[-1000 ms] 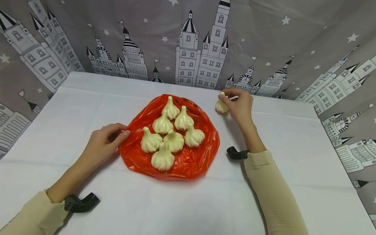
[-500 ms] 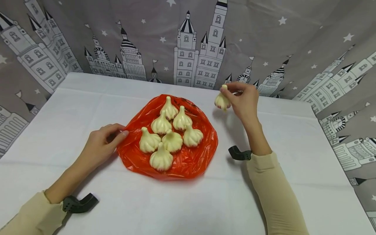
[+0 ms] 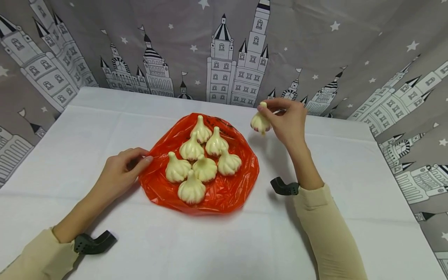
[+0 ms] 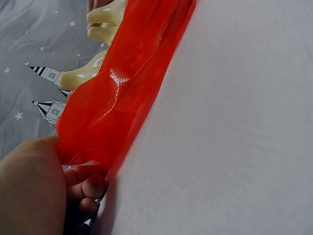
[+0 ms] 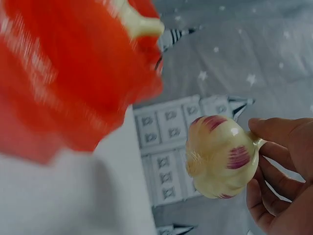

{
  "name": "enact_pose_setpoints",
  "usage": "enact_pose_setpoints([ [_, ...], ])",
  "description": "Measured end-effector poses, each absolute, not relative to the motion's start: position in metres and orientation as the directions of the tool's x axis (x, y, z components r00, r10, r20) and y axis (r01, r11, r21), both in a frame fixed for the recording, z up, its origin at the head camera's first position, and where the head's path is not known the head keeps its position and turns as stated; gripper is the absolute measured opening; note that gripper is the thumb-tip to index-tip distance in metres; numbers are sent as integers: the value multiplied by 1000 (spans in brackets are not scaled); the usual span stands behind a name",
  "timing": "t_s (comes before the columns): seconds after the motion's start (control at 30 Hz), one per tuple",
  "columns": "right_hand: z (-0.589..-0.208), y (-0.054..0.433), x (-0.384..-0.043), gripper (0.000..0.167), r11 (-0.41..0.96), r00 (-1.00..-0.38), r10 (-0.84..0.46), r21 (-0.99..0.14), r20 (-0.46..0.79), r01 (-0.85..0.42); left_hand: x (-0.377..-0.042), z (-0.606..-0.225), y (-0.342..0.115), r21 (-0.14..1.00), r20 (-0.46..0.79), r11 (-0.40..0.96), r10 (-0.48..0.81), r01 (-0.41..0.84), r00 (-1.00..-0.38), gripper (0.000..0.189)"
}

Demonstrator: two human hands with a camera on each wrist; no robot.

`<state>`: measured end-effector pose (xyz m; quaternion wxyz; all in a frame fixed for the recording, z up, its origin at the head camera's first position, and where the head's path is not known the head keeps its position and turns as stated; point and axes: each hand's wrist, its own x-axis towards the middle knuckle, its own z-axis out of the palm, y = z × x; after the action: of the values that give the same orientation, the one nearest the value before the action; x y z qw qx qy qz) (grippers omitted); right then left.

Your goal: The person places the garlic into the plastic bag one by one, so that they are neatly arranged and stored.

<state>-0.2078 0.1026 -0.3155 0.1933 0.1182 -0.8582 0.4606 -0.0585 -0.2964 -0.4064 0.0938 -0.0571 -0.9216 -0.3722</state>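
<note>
A red plastic bag (image 3: 231, 196) lies on the white table with several pale garlic bulbs (image 3: 191, 187) grouped on it, stems up. At its left edge my left hand (image 3: 120, 171) pinches the plastic between thumb and fingers; the left wrist view shows the bag (image 4: 122, 93) stretching away from those fingers. Beyond the bag's right side, my right hand (image 3: 288, 120) holds one garlic bulb (image 3: 260, 123) by its stem, raised off the table. Close up in the right wrist view, that garlic bulb (image 5: 222, 156) shows purple streaks and a root tuft.
The white tablecloth (image 3: 147, 241) spreads around the bag. Behind it hangs a grey curtain (image 3: 304, 35) printed with castles and stars. Each wrist carries a black camera mount, such as the right mount (image 3: 284, 187).
My right hand has lifted the garlic bulb off the table, then shifted slightly left toward the bag with it. My left hand keeps its place at the bag's edge.
</note>
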Motion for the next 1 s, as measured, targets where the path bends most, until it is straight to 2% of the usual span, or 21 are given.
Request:
enact_pose_setpoints([
  [0.5,-287,69,-169,17,512,-864,-210,-701,458,-496,-60,-405,-295,676,229,713,38,187,-973,21],
  [0.7,-279,62,-157,12,492,-870,-328,-720,367,-489,-61,-404,-294,673,219,718,36,178,-975,22],
  [1.0,-268,53,-138,9,464,-817,-531,-730,223,-501,-61,-403,-294,677,213,715,34,173,-976,22],
])
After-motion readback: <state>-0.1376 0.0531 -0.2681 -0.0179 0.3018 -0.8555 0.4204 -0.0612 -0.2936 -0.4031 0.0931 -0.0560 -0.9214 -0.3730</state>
